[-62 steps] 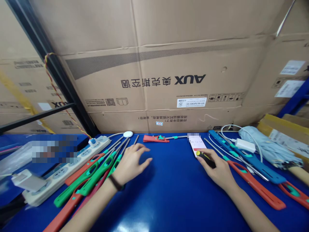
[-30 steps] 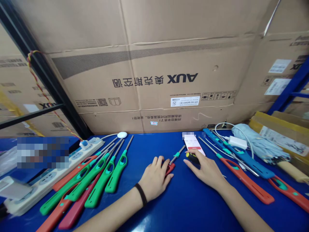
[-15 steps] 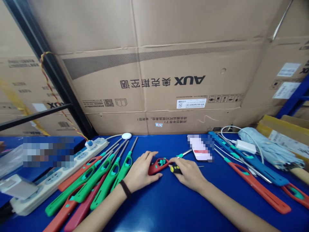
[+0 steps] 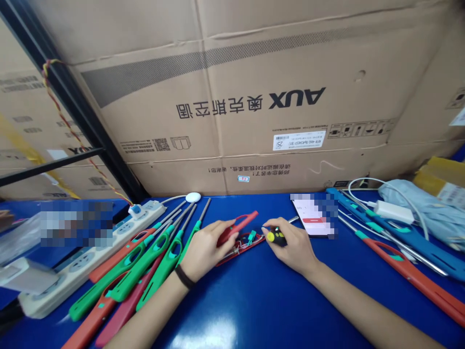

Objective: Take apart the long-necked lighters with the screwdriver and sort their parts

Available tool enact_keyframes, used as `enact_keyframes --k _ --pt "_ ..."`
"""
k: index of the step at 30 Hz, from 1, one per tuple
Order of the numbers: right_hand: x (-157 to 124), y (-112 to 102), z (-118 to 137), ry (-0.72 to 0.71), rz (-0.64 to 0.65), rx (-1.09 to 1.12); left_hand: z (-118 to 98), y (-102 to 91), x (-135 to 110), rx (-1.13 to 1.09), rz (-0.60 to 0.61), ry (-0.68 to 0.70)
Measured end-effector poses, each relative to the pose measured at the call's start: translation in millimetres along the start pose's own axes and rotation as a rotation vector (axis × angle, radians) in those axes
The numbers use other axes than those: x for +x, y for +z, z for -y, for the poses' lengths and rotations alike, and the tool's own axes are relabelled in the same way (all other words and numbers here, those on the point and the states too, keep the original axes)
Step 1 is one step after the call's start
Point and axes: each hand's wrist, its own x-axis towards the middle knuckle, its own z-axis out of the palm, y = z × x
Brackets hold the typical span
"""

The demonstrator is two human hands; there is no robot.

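On the glossy blue workbench (image 4: 232, 310), a red plastic lighter's open lower shell (image 4: 241, 251) lies at 3 o'clock from the left hand (image 4: 209, 247), which grips the slim red upper shell (image 4: 238, 227); the right hand (image 4: 290, 246) closes around a yellow-tipped black screwdriver (image 4: 276, 236).

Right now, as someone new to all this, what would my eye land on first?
First, the huge tan cardboard carton with upside-down black AUX lettering, filling the view behind the glossy blue table. At the table's left, long green and red plastic utility lighters lie fanned beside a white power strip. At centre, the left hand holds a red plastic casing piece above an opened red lighter body, while the right hand grips a black-and-yellow screwdriver.
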Motion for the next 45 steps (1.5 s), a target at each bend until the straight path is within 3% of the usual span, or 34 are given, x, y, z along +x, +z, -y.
enact_keyframes --k 6,12,15,17,20,24,28,34,37,45 --pt "4 0 -4 0.015 0.392 -0.095 14 9.0 1 0.004 0.013 -0.131" --pt "4 -2 -2 -0.002 0.49 -0.053 10 6.0 2 0.058 -0.002 -0.12" --pt "4 -2 1 -0.014 0.502 -0.064 0 -1.9 3 0.052 -0.029 0.009" --pt "4 -2 2 -0.022 0.517 -0.079 -9 -6.0 3 0.021 0.031 0.1" --pt "3 -3 3 -0.014 0.516 -0.069 -17 -6.7 2 -0.016 0.138 0.13" --pt "2 -6 4 -0.027 0.508 -0.031 -10 -1.7 2 -0.052 0.19 0.07" --pt "1 -7 10 -0.096 0.516 -0.061 -2 -0.6 2 -0.062 0.189 0.128" --pt "1 -6 14 -0.142 0.498 -0.057 -6 -0.7 2 -0.015 0.095 0.229" --pt "1 -5 12 -0.14 0.482 -0.026 -7 0.5 1 -0.004 0.124 0.236" --pt "1 -5 6 -0.101 0.215 0.0 -9 -0.7 0 0.034 0.185 0.198"
